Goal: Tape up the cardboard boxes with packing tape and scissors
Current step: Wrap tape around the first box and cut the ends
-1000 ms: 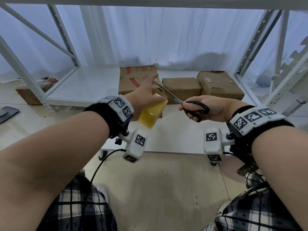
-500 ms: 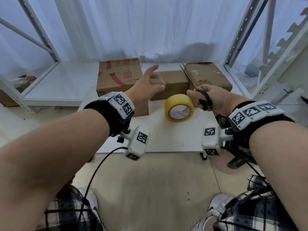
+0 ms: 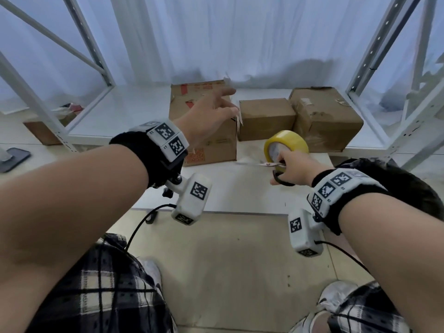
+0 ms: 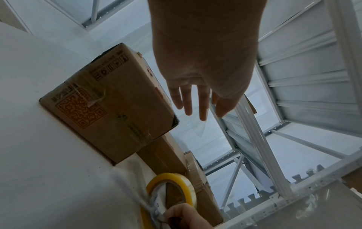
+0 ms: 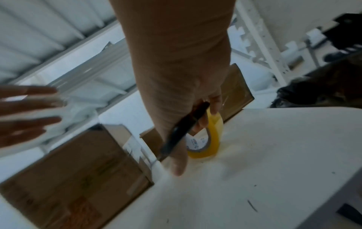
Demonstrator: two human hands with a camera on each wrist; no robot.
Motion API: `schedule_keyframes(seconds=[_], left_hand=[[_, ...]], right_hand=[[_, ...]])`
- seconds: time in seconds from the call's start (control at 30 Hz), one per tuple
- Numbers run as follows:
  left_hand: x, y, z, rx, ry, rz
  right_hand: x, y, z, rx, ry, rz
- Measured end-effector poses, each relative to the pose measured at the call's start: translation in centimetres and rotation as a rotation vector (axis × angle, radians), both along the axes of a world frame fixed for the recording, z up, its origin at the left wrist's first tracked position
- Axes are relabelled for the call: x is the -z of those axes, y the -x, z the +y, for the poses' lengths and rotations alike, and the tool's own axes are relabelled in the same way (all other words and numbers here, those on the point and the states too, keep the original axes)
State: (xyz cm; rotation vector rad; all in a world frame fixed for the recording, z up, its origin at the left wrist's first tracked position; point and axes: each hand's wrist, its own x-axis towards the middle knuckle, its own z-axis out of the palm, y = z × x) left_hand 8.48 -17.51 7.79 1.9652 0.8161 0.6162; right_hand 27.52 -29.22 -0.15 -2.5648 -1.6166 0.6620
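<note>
Landmark: tape roll (image 3: 286, 146), standing on edge on the white counter (image 3: 240, 188). Far left of it, big box (image 3: 204, 131) with orange QR print, old clear tape on its side (top seam not visible, cannot tell if sealed). Left hand (image 3: 209, 111) hovers above that box, fingers straight and spread wide; a clear tape strip (image 4: 197, 128) seems to hang from the fingertips, hard to confirm. Just behind-left of the roll, small box (image 3: 266, 118); behind-right, third box (image 3: 326, 121), crinkled tape on its front. Right hand (image 3: 290, 168) sits just in front of the roll, fingers curled through the black handles of the scissors (image 3: 276, 169), blades low over the counter pointing left. Progress guess: strip cut, sticking it down is next; the other boxes probably remain.
</note>
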Motion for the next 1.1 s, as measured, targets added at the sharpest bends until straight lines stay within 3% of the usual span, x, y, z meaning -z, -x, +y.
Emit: schedule_keyframes(seconds=[0.1,0.3,0.4,0.5,0.57,0.63,0.7,0.77,0.8,0.93,1.1], left_hand=[[0.3,-0.3,0.0,0.017,-0.002,0.020],[0.2,-0.5,0.5,0.047,0.046,0.034],[0.1,0.0,1.0,0.090,0.104,0.034],[-0.3,0.5,1.1,0.077,0.031,0.010],[-0.6,0.6,1.1,0.071,-0.016,-0.012],[-1.1,0.7,1.2,0.081,-0.012,-0.043],[-1.4,0.9,1.4,0.089,0.008,-0.065],[-1.7,1.2,1.6,0.109,0.049,-0.088],[-1.8,1.4,1.7,0.123,0.072,-0.102],[-2.5,1.7,2.1,0.136,0.106,-0.140],[-3.0,2.0,3.0,0.101,0.128,-0.201]], right_hand=[[0.7,0.5,0.0,-0.060,0.078,-0.160],[1.4,0.5,1.0,-0.073,0.174,-0.045],[1.1,0.7,1.6,-0.074,0.120,0.016],[0.7,1.2,1.9,-0.055,0.053,0.059],[0.5,1.4,2.2,-0.025,-0.102,0.123],[-0.1,1.5,2.8,0.113,-0.402,0.366],[-1.6,2.2,3.4,0.297,-0.663,0.754],[-3.5,3.1,4.0,0.291,-0.691,1.068],[-4.4,3.4,4.3,0.213,-0.647,1.123],[-6.4,4.4,4.9,0.006,-0.530,1.018],[-7.3,3.9,5.7,0.131,-0.662,0.982]])
